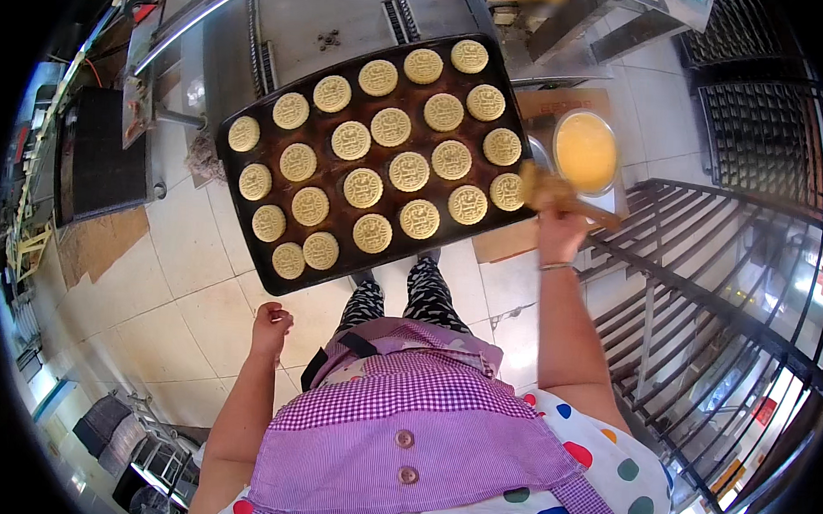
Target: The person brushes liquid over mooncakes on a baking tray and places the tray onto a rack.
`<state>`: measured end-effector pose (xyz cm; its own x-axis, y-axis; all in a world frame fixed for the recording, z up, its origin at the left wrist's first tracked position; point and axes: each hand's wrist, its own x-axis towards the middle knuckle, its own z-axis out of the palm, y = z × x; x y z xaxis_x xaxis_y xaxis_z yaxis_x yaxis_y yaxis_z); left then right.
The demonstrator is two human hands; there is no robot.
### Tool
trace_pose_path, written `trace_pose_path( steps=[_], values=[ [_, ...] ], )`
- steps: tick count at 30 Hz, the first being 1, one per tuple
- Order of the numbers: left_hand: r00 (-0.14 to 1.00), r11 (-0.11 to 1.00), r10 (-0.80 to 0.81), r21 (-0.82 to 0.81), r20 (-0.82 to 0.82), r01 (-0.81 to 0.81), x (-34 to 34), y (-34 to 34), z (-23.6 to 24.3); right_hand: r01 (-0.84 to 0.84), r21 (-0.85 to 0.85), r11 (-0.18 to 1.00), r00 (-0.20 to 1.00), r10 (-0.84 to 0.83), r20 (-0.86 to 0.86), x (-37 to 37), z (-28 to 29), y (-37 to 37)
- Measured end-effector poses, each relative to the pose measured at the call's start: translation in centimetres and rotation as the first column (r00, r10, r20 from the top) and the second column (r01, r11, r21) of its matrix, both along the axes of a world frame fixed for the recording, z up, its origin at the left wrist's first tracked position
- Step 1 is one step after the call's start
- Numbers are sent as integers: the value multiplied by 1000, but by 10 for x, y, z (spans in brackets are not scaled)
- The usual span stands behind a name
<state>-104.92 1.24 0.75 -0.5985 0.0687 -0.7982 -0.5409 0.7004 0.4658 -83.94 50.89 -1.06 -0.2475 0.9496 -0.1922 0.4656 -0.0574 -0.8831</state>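
The fingers of the right hand (561,230) grip a brush (538,186); motion blur hides the exact grip. The brush head points left, toward the biscuits (409,171); its handle extends to the right. Whether it touches the nearest biscuit cannot be determined.

Governing relation: the brush head is at the right end of the dark tray (329,176), and the round, stamped biscuits lie in rows to its left. The tray's long axis runs left to right, with its right end angled away from the person. The right hand is the nearer to this end.

The left hand (273,329) is clear of the tray, just beside its near left corner. Its fingers are partly curled, not closed; no object is visible in them.

A bowl (616,165) of yellow liquid (586,150) stands just beyond the right hand, near cardboard (554,100). Metal framework (326,10) lies beyond the tray; a dark barred rack (686,280) is at right.
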Motion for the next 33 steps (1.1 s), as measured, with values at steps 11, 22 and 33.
trace_pose_path(
  steps=[11, 22, 33],
  values=[
    [777, 793, 605, 39, -174, -608, -60, -7, -52, 256, -786, 563, 727, -648, -227, 34, -79, 66],
    [772, 712, 597, 299, 220, -636, -112, 32, -70, -140, -827, 545, 913, -252, -320, -1, -66, 56],
    [835, 662, 537, 554, 121, -506, -63, 15, -1, 448, -298, 843, 893, -434, 117, 49, 20, -70]
  ],
)
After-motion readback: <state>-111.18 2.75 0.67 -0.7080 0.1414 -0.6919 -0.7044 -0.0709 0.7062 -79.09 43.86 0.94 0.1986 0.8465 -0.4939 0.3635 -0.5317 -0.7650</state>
